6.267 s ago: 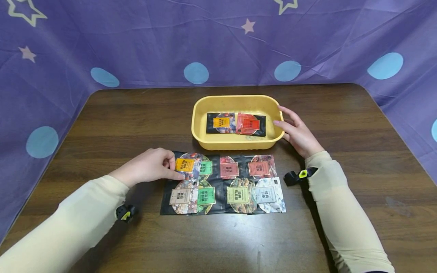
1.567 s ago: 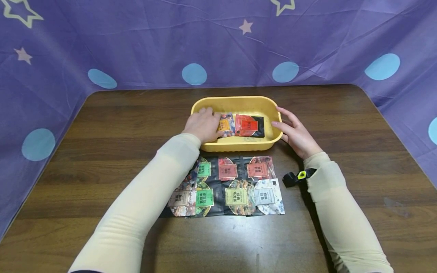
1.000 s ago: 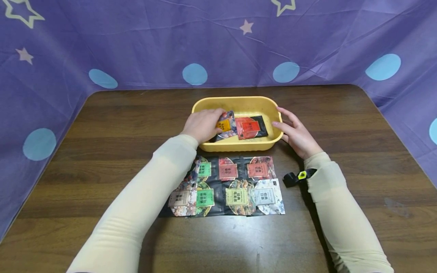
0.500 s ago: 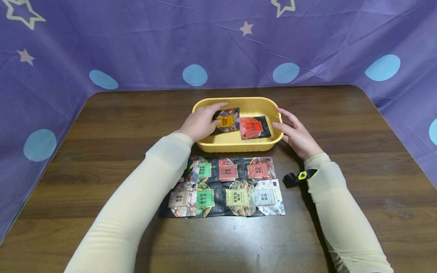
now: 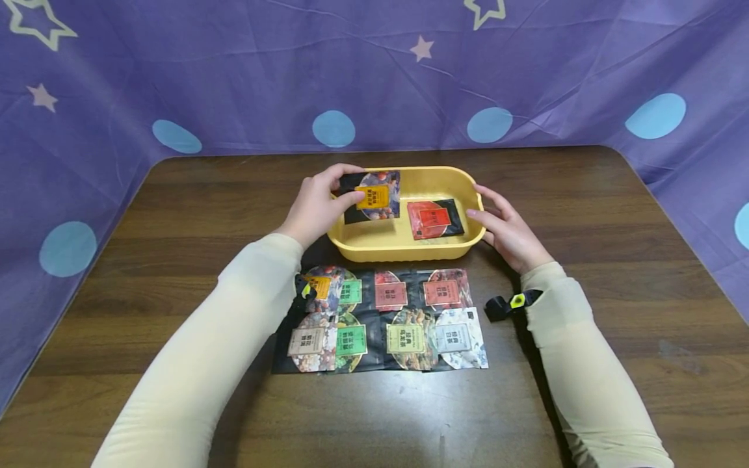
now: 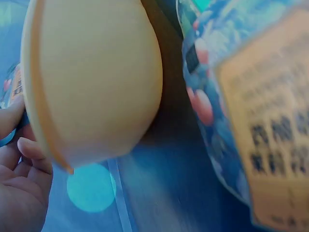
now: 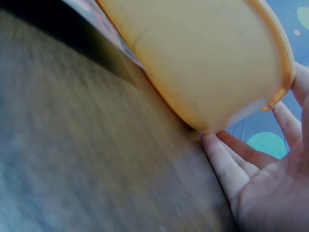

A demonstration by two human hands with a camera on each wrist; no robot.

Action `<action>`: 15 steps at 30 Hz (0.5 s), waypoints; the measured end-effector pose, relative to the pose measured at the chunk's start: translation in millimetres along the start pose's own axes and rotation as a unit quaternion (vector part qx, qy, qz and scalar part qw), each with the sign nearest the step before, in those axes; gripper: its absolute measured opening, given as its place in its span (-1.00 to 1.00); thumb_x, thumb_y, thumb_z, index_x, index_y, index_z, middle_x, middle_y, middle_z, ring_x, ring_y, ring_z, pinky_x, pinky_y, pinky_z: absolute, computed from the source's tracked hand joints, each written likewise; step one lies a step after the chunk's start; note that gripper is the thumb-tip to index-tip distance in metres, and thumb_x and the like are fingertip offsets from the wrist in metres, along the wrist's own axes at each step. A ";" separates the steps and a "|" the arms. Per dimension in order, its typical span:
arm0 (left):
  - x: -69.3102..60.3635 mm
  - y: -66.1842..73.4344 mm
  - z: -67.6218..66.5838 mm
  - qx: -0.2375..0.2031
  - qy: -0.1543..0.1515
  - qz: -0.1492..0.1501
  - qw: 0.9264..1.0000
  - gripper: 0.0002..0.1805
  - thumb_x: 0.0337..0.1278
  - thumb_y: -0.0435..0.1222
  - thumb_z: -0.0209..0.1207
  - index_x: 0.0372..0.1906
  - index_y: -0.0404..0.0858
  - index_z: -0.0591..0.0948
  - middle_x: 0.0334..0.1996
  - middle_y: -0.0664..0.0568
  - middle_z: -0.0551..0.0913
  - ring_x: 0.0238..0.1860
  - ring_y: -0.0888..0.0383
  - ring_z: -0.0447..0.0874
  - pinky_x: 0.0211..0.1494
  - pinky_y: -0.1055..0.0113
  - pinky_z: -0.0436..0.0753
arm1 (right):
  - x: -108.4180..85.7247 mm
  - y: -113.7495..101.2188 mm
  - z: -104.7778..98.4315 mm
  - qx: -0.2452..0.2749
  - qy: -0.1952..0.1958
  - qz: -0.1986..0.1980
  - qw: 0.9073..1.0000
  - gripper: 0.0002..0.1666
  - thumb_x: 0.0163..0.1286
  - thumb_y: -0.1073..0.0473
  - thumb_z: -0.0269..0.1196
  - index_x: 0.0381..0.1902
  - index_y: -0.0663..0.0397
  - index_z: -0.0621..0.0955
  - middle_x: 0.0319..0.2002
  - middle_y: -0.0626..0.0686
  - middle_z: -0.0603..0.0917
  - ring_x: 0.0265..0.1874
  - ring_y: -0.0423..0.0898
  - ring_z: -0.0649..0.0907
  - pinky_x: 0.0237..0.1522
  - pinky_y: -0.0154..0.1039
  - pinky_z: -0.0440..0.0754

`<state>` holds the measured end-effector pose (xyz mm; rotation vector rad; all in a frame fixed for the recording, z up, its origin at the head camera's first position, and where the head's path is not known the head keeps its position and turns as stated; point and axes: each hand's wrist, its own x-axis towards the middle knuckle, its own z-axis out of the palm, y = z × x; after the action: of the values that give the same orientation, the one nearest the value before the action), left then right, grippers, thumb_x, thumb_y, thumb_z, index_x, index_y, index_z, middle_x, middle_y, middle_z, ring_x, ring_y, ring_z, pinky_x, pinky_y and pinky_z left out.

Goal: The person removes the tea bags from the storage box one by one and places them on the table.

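Note:
My left hand [image 5: 316, 203] pinches a black tea sachet [image 5: 389, 188] with an orange label between thumb and fingers. That sachet is raised over the left end of the yellow plastic bin [image 5: 404, 252]. In the left wrist view, the bin's wall [image 6: 96, 87] hides most of the sachet. A red-labelled tea sachet [image 5: 433, 218] lies on the bin's floor, slightly tilted. My right hand [image 5: 515, 235] holds the bin's right end, thumb over the rim. The right wrist view shows its fingers [image 7: 224, 162] low against the outside wall.
In front of the bin, several tea sachets lie flat in two rows, among them a white one [image 5: 455, 337], a green one [image 5: 351, 339] and a pink-labelled one [image 5: 391, 294]. Another orange-labelled sachet [image 5: 324, 286] sits under my left wrist. A purple curtain [image 5: 374, 78] borders the wooden table [image 5: 374, 422].
My left hand moved from the table row into the bin, took the orange-labelled sachet and lifted it up and left. The red-labelled sachet shifted slightly right. My right hand stayed put.

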<state>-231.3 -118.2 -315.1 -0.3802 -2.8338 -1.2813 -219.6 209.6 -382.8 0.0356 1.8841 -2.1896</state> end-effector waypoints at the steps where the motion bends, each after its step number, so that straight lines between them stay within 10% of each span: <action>1: -1.9 -1.4 -2.4 -0.013 0.009 -0.001 1.000 -0.53 0.30 -0.20 0.26 0.29 -0.02 0.52 -0.08 -0.13 0.73 -0.19 0.05 0.67 -0.18 0.27 0.58 | 0.1 0.0 -0.1 0.000 0.000 0.000 1.000 -0.27 0.45 0.17 0.22 0.49 -0.22 0.24 0.10 0.07 0.38 0.07 -0.13 0.52 -0.01 -0.44 0.63; 7: -13.3 -12.4 -15.4 -0.057 0.045 -0.009 0.997 -0.52 0.26 -0.21 0.29 0.27 -0.06 0.51 -0.29 -0.11 0.74 -0.42 0.16 0.57 -0.39 0.40 0.51 | 0.1 -0.7 -0.9 -0.002 0.006 0.003 1.000 -0.27 0.44 0.15 0.23 0.49 -0.24 0.25 0.12 0.06 0.38 0.10 -0.12 0.49 -0.02 -0.44 0.63; 15: -30.3 -20.5 -34.8 -0.034 0.057 -0.008 0.998 -0.51 0.24 -0.15 0.31 0.26 -0.03 0.50 -0.71 0.14 0.19 -0.64 0.18 0.12 -0.53 0.29 0.21 | -2.0 -1.2 -1.5 -0.004 0.012 0.005 1.000 -0.25 0.42 0.13 0.25 0.50 -0.24 0.25 0.12 0.04 0.35 0.12 -0.11 0.48 -0.02 -0.45 0.63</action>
<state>-209.6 -163.5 -310.3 -0.2767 -2.7100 -1.3586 -218.1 211.5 -381.5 0.0704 1.9013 -2.1851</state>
